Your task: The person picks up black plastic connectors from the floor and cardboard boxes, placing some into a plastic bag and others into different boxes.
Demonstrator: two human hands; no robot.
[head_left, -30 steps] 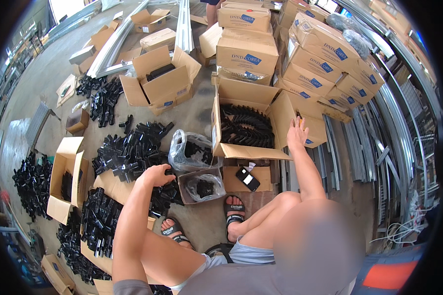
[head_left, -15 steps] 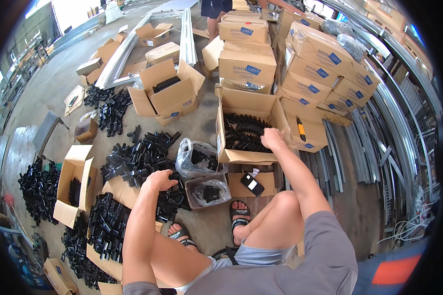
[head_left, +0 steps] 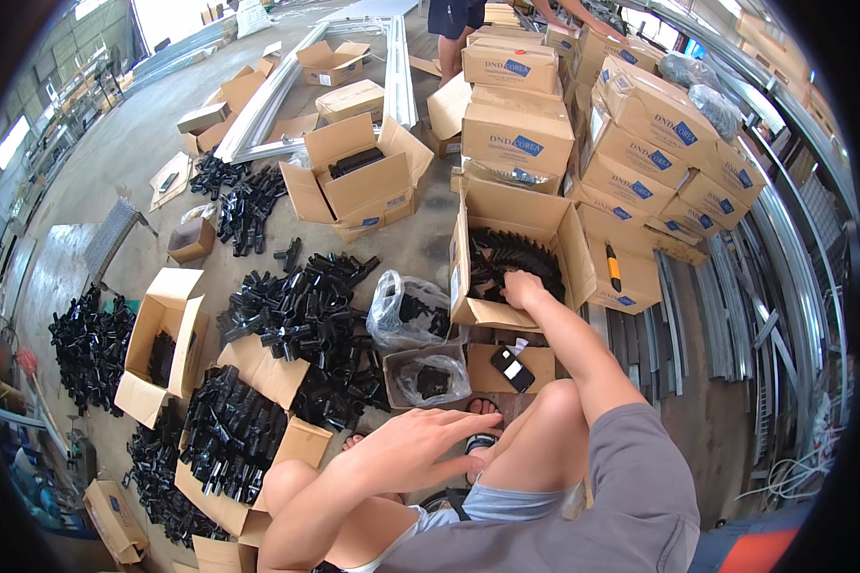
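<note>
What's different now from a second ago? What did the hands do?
The right hand left the yellow-and-black tool, moving left into the open box of black parts; I can't tell if it grips one. The left hand swung right, from beside the black pile back toward the lap. Boxes and piles stayed.

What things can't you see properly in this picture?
All in the head view:
Right hand: its fingertips are lost against the black parts in the open box, so I can't tell if it holds one.
Left foot: mostly hidden behind the left hand.
Other person: head cut off by the top edge.
Closed boxes: cardboard hides their insides.
</note>
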